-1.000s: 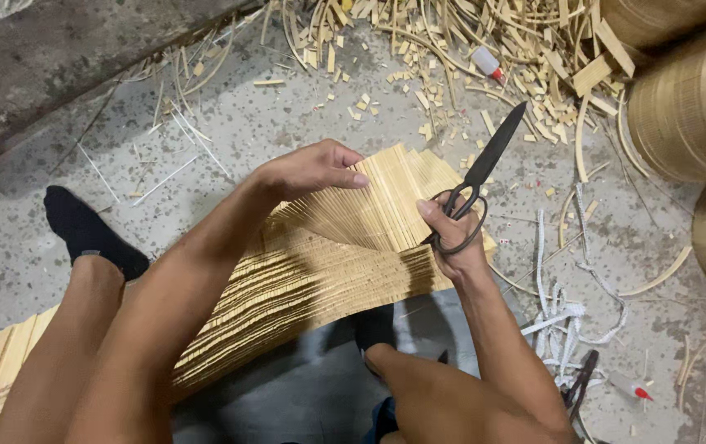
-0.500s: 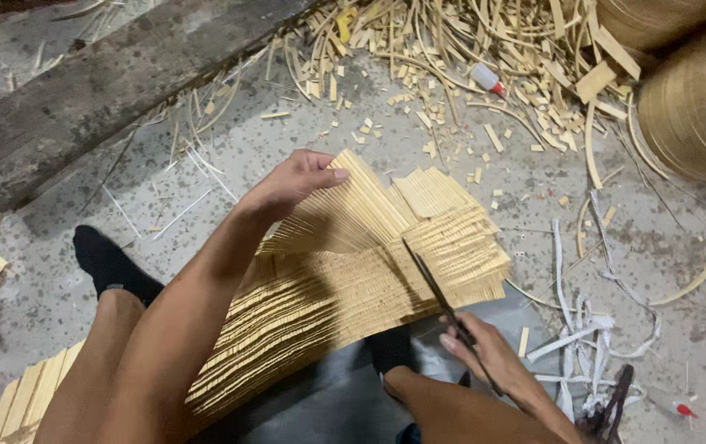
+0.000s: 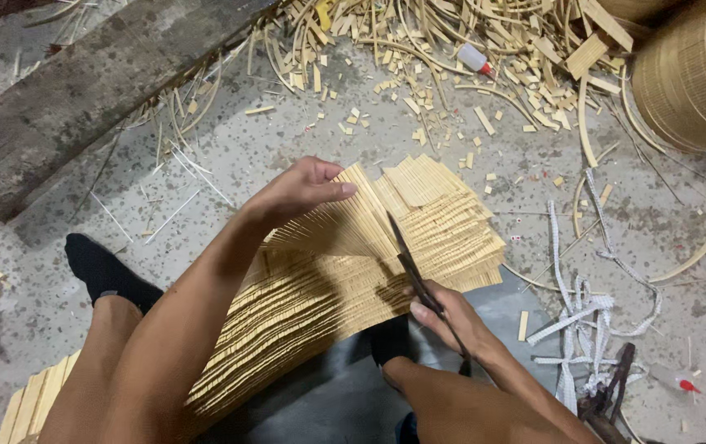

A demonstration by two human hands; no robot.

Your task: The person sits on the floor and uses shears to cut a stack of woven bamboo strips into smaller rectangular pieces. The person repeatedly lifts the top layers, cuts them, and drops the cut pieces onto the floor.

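Lying mid-frame on the floor, the bamboo strip mat (image 3: 353, 271) is pressed by the flat, open left hand (image 3: 299, 191). Black scissors (image 3: 415, 275) are gripped by the closed right hand (image 3: 443, 316); fingers could be nicked if the blades slip.

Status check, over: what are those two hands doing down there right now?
Left hand pressing woven bamboo mat. Right hand gripping scissors, blades on mat. Nothing blocking.

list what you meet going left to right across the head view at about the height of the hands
black-socked foot → left hand resting on the fanned mat of pale bamboo slats → black scissors held in the right hand → tangle of white woven strapping on the concrete floor
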